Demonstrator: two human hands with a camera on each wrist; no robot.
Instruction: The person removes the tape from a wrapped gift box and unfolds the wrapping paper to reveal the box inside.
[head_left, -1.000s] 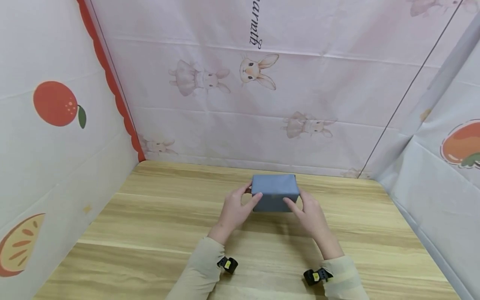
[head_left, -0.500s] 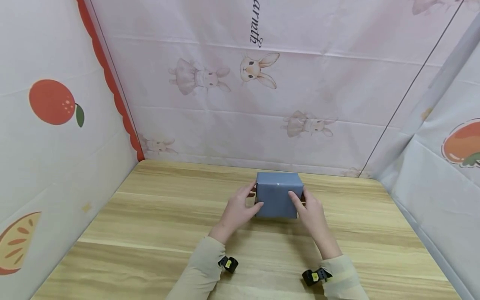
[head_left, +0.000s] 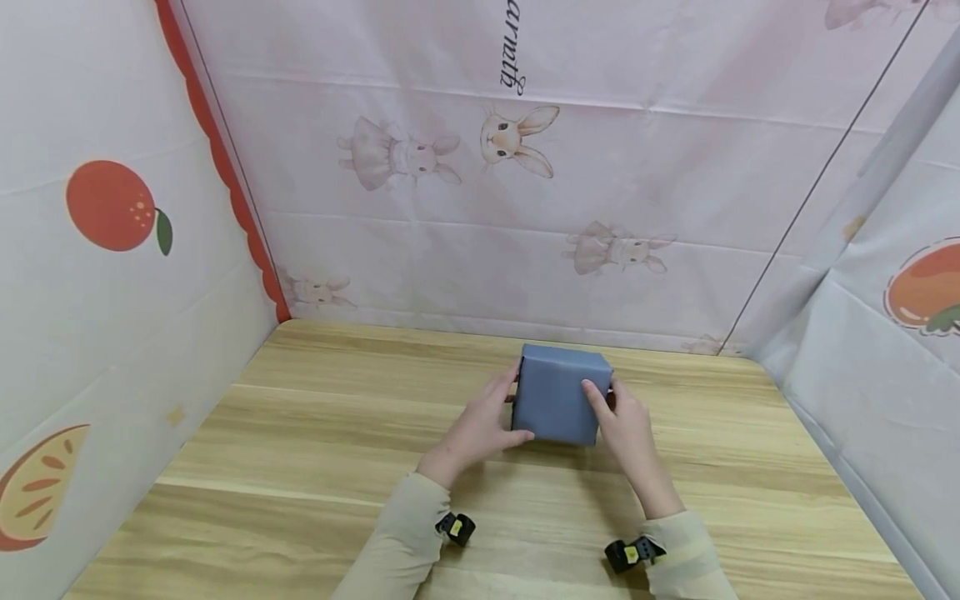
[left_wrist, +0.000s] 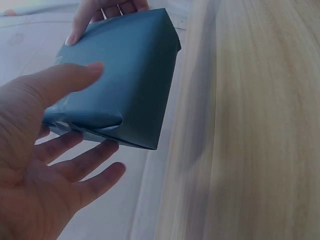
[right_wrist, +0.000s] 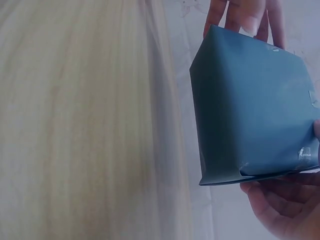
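A blue-wrapped box (head_left: pixel 561 396) is held tilted above the table between both hands, its broad face toward me in the head view. My right hand (head_left: pixel 626 425) grips its right end, thumb on the broad face and fingers behind. My left hand (head_left: pixel 476 429) is at the opposite end; in the left wrist view its fingers (left_wrist: pixel 82 162) are fairly straight and some touch that end, while the thumb stands out beside the face. In the right wrist view the box (right_wrist: pixel 265 105) shows bits of clear tape and a folded wrapping edge.
The wood-grain table (head_left: pixel 315 467) spreads below the hands. A pale cloth printed with rabbits (head_left: pixel 510 142) hangs behind it, and fruit-printed cloths (head_left: pixel 112 204) close in both sides. Each wrist carries a small black camera (head_left: pixel 456 528).
The box has turned so its broad face came into view and shifted slightly right. My left thumb has slid down toward the lower left corner; my right hand has kept its grip.
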